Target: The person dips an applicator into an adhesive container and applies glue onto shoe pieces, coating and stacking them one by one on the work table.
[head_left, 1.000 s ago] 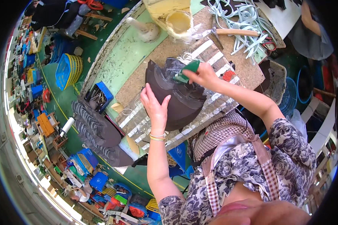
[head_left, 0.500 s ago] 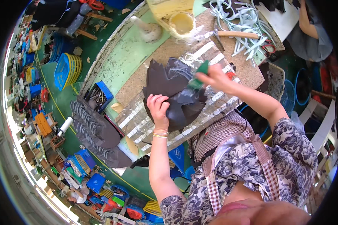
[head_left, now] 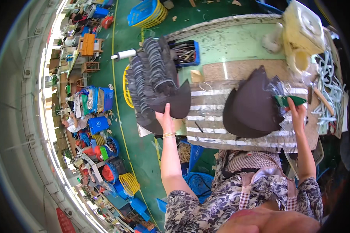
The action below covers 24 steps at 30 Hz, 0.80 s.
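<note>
At the table's left end, my left hand grips the lower edge of a dark brown, curved cut piece, thumb on top. That piece lies over or just above overlapping rows of similar pieces with shiny grey edges. My right hand pinches a green flat spreader, its tip at the right edge of a fanned pile of dark brown pieces. Clear, wet-looking smears show along that edge. The pile rests on a board with white stripes.
Behind the pile stand a yellowish plastic container and a whitish bottle-shaped pot. Pale blue strips and a wooden-handled tool lie at the right. A blue tray of tools sits beside the rows.
My left hand has left the pile and moved left to the overlapping rows, now with one piece. My right hand keeps the spreader at the pile's right edge. The view has turned left.
</note>
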Each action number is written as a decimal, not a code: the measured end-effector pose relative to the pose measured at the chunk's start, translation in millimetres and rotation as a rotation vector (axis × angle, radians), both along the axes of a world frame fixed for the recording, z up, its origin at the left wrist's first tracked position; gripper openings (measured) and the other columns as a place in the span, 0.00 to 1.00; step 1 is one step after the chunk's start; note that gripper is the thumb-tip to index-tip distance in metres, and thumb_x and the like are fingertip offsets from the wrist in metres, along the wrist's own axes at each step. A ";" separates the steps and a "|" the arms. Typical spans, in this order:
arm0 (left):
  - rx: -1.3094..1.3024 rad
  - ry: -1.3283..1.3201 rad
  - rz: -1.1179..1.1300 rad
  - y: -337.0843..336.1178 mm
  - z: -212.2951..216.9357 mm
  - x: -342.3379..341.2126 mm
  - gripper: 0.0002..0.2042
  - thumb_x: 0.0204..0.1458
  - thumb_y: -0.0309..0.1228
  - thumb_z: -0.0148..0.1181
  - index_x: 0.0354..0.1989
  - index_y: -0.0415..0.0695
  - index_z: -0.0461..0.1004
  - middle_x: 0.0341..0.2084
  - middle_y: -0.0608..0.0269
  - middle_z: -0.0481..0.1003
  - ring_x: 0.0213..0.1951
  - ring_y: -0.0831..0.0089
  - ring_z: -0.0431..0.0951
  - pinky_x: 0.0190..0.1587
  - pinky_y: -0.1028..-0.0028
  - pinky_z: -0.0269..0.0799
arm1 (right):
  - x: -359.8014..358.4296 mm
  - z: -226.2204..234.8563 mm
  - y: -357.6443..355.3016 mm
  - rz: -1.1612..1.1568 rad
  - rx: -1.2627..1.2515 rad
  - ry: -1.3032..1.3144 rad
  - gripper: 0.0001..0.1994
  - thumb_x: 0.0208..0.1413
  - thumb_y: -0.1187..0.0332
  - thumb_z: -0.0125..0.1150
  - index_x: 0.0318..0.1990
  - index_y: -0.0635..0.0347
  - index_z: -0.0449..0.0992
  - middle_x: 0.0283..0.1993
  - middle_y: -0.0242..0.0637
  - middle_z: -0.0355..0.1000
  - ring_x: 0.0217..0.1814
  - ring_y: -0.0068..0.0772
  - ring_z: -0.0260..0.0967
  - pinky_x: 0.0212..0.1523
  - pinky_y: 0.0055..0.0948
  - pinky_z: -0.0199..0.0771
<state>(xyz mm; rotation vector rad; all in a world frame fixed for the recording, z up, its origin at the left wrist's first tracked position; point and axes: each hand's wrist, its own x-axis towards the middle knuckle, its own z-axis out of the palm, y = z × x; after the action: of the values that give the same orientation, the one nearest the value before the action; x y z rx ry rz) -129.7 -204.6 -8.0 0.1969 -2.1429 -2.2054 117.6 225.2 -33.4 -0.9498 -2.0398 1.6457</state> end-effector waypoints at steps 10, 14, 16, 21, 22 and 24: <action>-1.354 -0.014 0.319 2.7 -27.1 -76.9 0.45 0.31 0.45 0.71 0.52 0.25 0.55 0.47 0.35 0.62 0.48 0.44 0.65 0.51 0.53 0.57 | -30.7 19.4 59.4 -0.177 0.139 0.142 0.09 0.53 0.66 0.59 0.30 0.64 0.75 0.23 0.29 0.71 0.22 0.17 0.65 0.22 0.19 0.64; -1.405 0.423 0.311 24.1 -39.3 -64.4 0.44 0.37 0.41 0.67 0.59 0.32 0.49 0.50 0.37 0.58 0.50 0.42 0.59 0.52 0.50 0.53 | -71.0 16.4 124.1 -0.259 0.311 0.132 0.08 0.50 0.66 0.62 0.34 0.61 0.78 0.21 0.31 0.73 0.21 0.15 0.67 0.23 0.19 0.66; -1.199 0.542 0.035 85.0 -38.8 -43.0 0.41 0.40 0.39 0.65 0.58 0.32 0.49 0.52 0.39 0.57 0.53 0.45 0.57 0.55 0.52 0.50 | -75.5 9.2 154.5 -0.238 0.422 0.094 0.08 0.49 0.65 0.63 0.33 0.59 0.79 0.21 0.32 0.74 0.21 0.17 0.68 0.23 0.19 0.67; -0.903 0.585 -0.606 251.1 -13.9 60.0 0.37 0.45 0.41 0.61 0.59 0.33 0.50 0.55 0.41 0.55 0.57 0.48 0.54 0.59 0.55 0.46 | -79.7 3.6 184.0 0.022 0.504 -0.177 0.12 0.47 0.59 0.63 0.32 0.60 0.78 0.20 0.36 0.74 0.20 0.24 0.72 0.22 0.23 0.69; -0.985 0.608 -0.673 273.0 -7.7 78.0 0.38 0.46 0.43 0.60 0.59 0.33 0.49 0.56 0.41 0.55 0.57 0.48 0.54 0.59 0.55 0.46 | -79.8 2.1 188.9 0.027 0.303 -0.165 0.13 0.48 0.59 0.62 0.32 0.61 0.77 0.20 0.35 0.74 0.20 0.23 0.72 0.22 0.21 0.70; -1.147 0.594 -0.798 294.3 -2.6 96.8 0.40 0.46 0.46 0.60 0.60 0.34 0.48 0.57 0.42 0.54 0.57 0.48 0.54 0.59 0.55 0.46 | -74.5 0.3 192.4 -0.052 -0.093 -0.081 0.15 0.50 0.58 0.61 0.32 0.64 0.76 0.22 0.34 0.73 0.21 0.20 0.72 0.22 0.17 0.71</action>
<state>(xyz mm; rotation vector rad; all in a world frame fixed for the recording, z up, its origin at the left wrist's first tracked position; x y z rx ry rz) -32.9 89.7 -10.6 -1.3126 -2.8301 -0.5896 43.1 417.6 -33.2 -1.1077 -1.9875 1.7135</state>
